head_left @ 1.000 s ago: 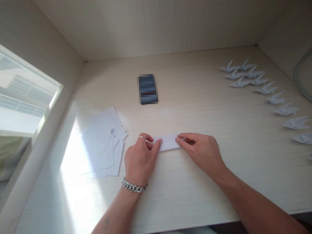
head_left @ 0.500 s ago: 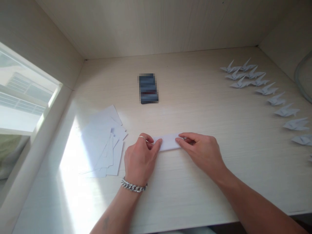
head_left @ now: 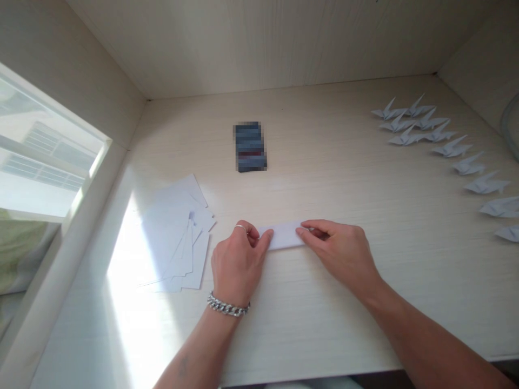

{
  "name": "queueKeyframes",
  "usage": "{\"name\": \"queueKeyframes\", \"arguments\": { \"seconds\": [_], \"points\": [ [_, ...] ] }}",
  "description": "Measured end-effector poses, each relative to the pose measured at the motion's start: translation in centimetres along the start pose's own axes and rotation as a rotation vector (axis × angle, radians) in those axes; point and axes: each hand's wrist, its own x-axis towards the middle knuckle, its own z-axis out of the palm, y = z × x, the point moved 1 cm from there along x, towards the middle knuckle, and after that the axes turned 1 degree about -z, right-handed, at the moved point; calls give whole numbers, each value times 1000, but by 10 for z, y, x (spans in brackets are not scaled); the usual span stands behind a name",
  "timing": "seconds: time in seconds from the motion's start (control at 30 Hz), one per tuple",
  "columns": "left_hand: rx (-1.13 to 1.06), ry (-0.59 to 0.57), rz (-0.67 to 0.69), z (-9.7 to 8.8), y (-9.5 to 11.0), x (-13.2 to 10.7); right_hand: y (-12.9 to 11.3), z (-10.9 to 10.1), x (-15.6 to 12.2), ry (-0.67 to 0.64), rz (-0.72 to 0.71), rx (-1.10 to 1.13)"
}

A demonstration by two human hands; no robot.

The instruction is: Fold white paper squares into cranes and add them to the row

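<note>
A narrow folded strip of white paper point(head_left: 285, 235) lies crosswise on the pale wooden desk point(head_left: 292, 319) in front of me. My left hand point(head_left: 240, 259) pinches its left end, thumb on top and fingers curled behind. At the opposite end, my right hand point(head_left: 339, 246) grips the paper between thumb and forefinger. The hands cover both ends of the strip. To the left of my left hand is a loose pile of white paper sheets point(head_left: 172, 232), some overlapping at angles.
Several folded white paper cranes point(head_left: 484, 183) stand in rows along the right side. A dark, blurred-out rectangular object point(head_left: 250, 147) lies toward the back. Panels rise behind and at the right. A window point(head_left: 44, 151) on the left throws bright sunlight over the desk.
The whole view has shifted slightly, so things appear a little further right. Both hands keep their hold on the folded paper, with hardly any movement.
</note>
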Motion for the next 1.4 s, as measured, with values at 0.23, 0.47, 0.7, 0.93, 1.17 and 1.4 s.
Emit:
{"name": "queueKeyframes", "arguments": {
  "seconds": [0.23, 0.47, 0.7, 0.93, 1.17, 1.4],
  "points": [
    [1, 3, -11, 0, 1, 0, -1, 0, 0, -18, 22, 4],
    [2, 16, 10, 0, 1, 0, -3, -1, 0, -17, 44, -38],
    [26, 24, 87, 3, 0, -1, -6, 2, 0, 27, 20, -128],
    [84, 60, 115, 5, 0, -2, -6, 6, -2, 62, -30, -171],
    [121, 64, 112, 8, 3, -1, -1, 4, 0, 101, -45, -226],
    [139, 112, 121, 8, 3, -3, -5, 7, -13, 259, -394, -267]
  ]
}}
